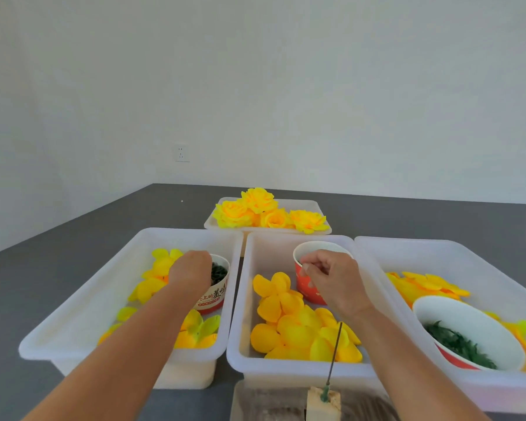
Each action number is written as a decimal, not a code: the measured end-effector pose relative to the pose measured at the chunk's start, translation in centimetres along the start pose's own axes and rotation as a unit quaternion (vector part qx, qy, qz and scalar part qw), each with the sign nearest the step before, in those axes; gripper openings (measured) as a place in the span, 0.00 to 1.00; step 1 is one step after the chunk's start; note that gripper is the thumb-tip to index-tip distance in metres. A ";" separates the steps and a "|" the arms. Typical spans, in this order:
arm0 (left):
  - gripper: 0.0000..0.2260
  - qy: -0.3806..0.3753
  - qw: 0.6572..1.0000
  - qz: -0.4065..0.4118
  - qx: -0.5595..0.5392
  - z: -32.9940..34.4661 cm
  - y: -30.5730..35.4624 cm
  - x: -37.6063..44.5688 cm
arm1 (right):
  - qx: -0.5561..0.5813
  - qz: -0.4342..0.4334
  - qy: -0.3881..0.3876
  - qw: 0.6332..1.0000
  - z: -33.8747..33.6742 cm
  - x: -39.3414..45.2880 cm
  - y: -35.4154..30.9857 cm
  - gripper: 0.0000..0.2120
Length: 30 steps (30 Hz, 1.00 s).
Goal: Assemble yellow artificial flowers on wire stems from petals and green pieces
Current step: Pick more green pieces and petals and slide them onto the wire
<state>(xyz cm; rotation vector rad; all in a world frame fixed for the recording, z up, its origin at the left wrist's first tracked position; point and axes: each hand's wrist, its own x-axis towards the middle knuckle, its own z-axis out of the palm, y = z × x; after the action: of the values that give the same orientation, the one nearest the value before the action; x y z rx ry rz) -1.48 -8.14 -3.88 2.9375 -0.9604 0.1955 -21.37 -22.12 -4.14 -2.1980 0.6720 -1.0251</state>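
White bins [286,364] hold yellow petals [301,332] and paper cups [308,288].

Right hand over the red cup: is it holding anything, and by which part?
Cannot be told. The right hand has its fingertips pinched together at the rim of the red cup, but whatever is between them is too small to see.

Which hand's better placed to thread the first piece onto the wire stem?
Right, probably. The right hand, fingers pinched at the red cup, is nearer the upright stem. The left hand is in the far-left bin's cup.
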 end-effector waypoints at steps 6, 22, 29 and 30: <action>0.11 0.021 0.999 0.008 0.029 0.5 0.2 0.1 | -0.008 0.004 0.011 1.000 0.2 0.3 0.2 0.06; 0.07 0.064 0.845 -0.104 -0.521 -1.5 -1.8 -1.1 | 0.012 0.022 0.003 1.000 -0.2 0.1 0.2 0.06; 0.05 0.040 0.806 -0.144 -0.572 -1.1 -2.1 -1.6 | -0.013 0.026 -0.015 0.999 -0.4 -0.4 -0.1 0.05; 0.06 0.043 0.805 -0.147 -0.572 -0.9 -2.1 -1.5 | -0.012 0.029 -0.015 0.999 -0.4 -0.3 -0.2 0.06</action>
<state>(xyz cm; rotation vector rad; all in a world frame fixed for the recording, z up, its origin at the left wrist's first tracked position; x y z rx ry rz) -1.58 -5.52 -3.16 1.8530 -0.3387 -0.2071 -21.83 -21.90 -3.99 -2.1976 0.7330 -0.9572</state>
